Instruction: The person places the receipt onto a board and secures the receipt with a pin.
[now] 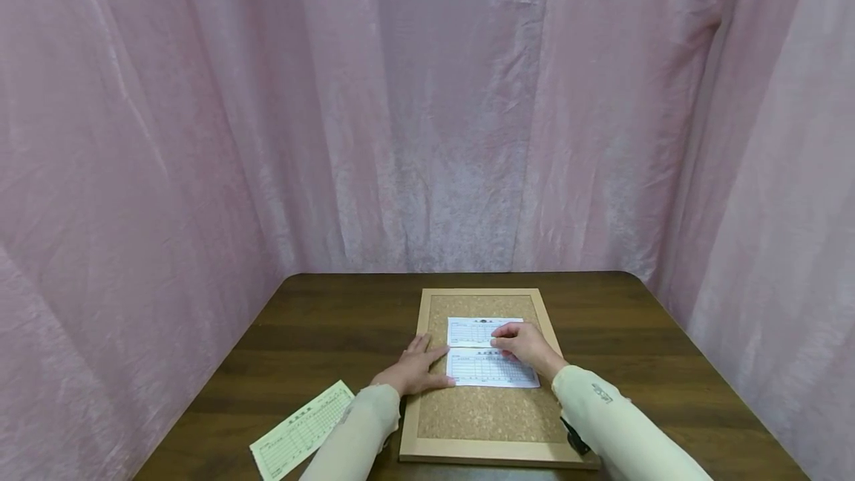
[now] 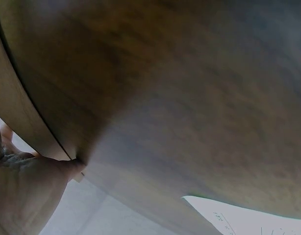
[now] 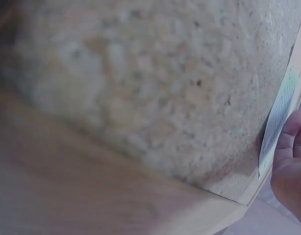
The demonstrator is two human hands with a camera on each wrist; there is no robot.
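Note:
Two white printed forms lie on a wood-framed cork board (image 1: 484,414), the upper form (image 1: 466,331) directly above the lower form (image 1: 490,370). My left hand (image 1: 415,371) rests flat on the board's left side with its fingers spread, thumb and a fingertip at the forms' left edges. Over the upper form is my right hand (image 1: 524,345), thumb and forefinger brought together near the line where the two forms meet. I cannot tell what is between those fingertips. The right wrist view shows the curled right hand (image 3: 291,161) beside a form (image 3: 278,122) on the cork.
A pale green printed form (image 1: 303,429) lies aslant on the dark wooden table (image 1: 320,332), left of the board and partly behind the left sleeve. Its corner shows in the left wrist view. Pink curtains (image 1: 434,110) hang behind the table and at both sides.

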